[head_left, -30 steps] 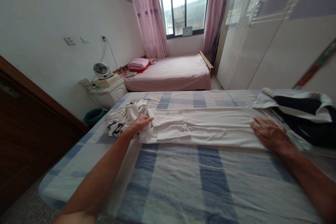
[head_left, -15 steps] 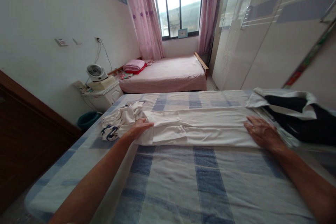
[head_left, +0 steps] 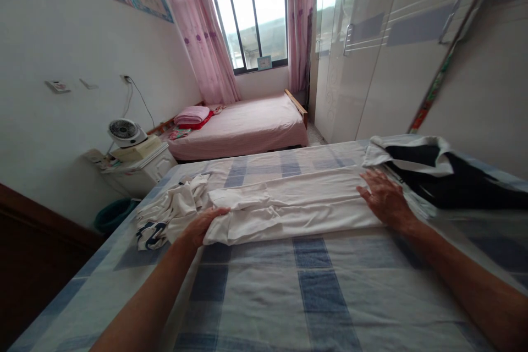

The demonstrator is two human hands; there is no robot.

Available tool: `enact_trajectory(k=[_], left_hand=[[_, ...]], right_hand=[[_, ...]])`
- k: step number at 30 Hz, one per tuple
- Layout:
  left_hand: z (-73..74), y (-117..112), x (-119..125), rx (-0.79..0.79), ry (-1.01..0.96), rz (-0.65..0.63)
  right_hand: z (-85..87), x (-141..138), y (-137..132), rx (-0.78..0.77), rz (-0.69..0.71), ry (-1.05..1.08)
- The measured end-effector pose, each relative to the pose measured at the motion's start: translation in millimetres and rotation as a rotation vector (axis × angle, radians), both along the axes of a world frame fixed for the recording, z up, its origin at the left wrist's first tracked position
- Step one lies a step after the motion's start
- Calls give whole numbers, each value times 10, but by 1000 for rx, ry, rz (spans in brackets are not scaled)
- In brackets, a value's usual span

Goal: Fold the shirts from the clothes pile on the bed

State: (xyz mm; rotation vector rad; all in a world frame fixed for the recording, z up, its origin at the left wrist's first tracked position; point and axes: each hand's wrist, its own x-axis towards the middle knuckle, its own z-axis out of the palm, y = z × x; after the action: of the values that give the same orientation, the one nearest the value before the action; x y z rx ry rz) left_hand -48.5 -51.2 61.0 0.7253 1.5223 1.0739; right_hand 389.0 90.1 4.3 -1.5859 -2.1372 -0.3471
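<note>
The long folded white garment (head_left: 289,203) lies across the middle of the checked bed (head_left: 322,297), my right hand (head_left: 383,198) flat on its right end with fingers apart, my left hand (head_left: 202,225) on its left end, fingers together, gripping or not I cannot tell, just beside crumpled clothes (head_left: 173,214)

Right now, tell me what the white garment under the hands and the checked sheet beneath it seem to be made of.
White garment: thin woven cloth, likely cotton or a blend, matte; it lies in soft folds and fine creases. Checked sheet: light woven fabric, probably cotton, matte blue-and-white checks; shallow wrinkles run across it, no sheen.
</note>
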Motion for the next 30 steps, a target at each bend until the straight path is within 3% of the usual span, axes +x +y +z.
enact_trajectory(k=[2,8,12,15,19,24,27,30], left_hand=[[5,-4,24,-21,-59,3],[-95,35,92,70,94,58],[-211,63,92,125,-54,94],[-195,63,116,148,-134,126],[-15,82,234,161,-190,177],[329,309,549,261,-172,106],[522,582,921,343,-139,39],[652,871,1451,425,-86,-115]], right_hand=[[101,-230,-64,30,107,-13],[324,-1088,-190,-90,343,-78],[186,-1469,-209,-202,360,-65],[45,-1575,-199,-344,412,-83],[63,-1410,-118,-394,449,67],[304,-760,0,-475,348,591],[390,-340,17,-620,263,971],[376,-42,19,-714,190,1305]])
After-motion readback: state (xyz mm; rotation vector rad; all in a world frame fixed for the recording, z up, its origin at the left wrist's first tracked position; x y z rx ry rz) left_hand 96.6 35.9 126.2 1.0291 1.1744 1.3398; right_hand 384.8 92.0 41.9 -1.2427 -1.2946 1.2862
